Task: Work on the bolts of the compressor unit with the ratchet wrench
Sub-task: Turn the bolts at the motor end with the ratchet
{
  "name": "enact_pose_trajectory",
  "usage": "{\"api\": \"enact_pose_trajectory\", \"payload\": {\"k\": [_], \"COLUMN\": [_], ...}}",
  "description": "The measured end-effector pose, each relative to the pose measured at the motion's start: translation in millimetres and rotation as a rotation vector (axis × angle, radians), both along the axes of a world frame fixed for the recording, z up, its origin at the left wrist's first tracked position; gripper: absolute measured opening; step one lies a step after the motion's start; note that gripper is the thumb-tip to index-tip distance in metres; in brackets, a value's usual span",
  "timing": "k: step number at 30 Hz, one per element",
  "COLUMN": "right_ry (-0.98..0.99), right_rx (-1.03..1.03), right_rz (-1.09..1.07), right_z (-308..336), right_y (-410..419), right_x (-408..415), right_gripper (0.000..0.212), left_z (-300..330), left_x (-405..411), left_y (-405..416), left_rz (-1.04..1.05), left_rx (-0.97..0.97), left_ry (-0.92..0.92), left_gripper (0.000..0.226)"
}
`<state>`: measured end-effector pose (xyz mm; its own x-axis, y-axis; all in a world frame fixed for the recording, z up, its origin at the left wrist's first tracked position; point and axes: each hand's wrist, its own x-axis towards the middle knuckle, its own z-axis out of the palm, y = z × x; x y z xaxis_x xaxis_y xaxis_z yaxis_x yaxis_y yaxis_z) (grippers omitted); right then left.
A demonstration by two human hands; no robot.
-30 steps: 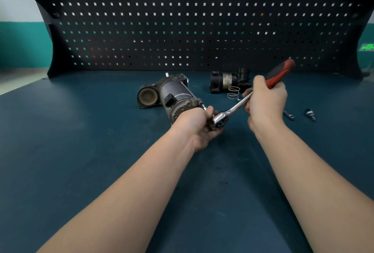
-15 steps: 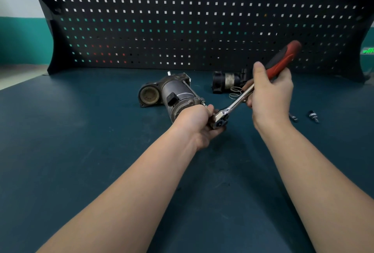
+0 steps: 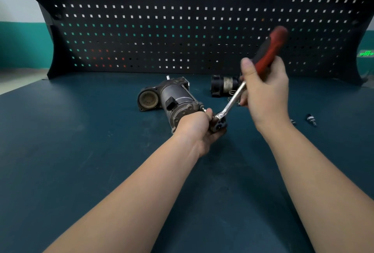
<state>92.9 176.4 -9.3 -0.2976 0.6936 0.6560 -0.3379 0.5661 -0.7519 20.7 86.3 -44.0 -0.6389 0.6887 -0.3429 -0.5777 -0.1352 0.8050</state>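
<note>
Right hand grips the ratchet wrench, handle pointing to one o'clock; left hand, fingers curled, steadies its head against the compressor unit, lying mid-counter.

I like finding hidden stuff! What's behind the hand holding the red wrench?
Behind the right hand lie a black cylinder part and a wire spring on the table. The hand covers part of both, so the rest stays hidden.

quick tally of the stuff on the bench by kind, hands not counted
compressor unit: 1
ratchet wrench: 1
black cylinder part: 1
wire spring: 1
small fittings: 2
total: 6
</note>
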Motion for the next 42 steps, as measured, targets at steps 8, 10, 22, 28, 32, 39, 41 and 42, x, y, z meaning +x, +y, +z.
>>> {"api": "enact_pose_trajectory", "payload": {"k": [8, 10, 22, 28, 32, 39, 41, 42], "right_ry": [-0.104, -0.015, 0.025, 0.053, 0.121, 0.127, 0.057, 0.04], "right_rx": [0.557, 0.344, 0.025, -0.054, -1.119, -0.254, 0.134, 0.232], "right_rz": [0.017, -0.096, 0.054, -0.169, -0.031, 0.096, 0.146, 0.141], "right_z": [3.3, -2.6, 2.9, -11.3, -30.5, -4.9, -3.1, -5.7], "right_y": [-33.0, -17.9, -8.1, -10.5, 12.3, -7.3, -19.5, -25.6], "right_x": [-10.0, -9.0, -8.2, -9.5, -12.3, -7.4, -3.8, -4.2], "right_gripper": [0.027, 0.022, 0.015, 0.012, 0.021, 0.009, 0.022, 0.026], "left_z": [6.5, 6.4, 6.0, 7.5, 10.6, 5.7, 4.2, 4.2], "left_x": [-8.6, -8.5, -7.7, -9.3, -10.6, -9.3, -8.8, -8.8], "left_y": [-11.7, -11.3, -10.0, -12.4, -11.4, -8.2, -7.3, -7.5], "left_rz": [-0.151, -0.142, -0.151, -0.139, -0.145, -0.177, -0.178, -0.176], "left_rx": [-0.088, -0.095, -0.056, -0.101, -0.098, -0.1, -0.093, -0.098], "left_ry": [0.082, 0.074, 0.083, 0.071, 0.063, 0.13, 0.115, 0.105], "left_gripper": [0.024, 0.023, 0.017, 0.016, 0.018, 0.015, 0.019, 0.019]}}
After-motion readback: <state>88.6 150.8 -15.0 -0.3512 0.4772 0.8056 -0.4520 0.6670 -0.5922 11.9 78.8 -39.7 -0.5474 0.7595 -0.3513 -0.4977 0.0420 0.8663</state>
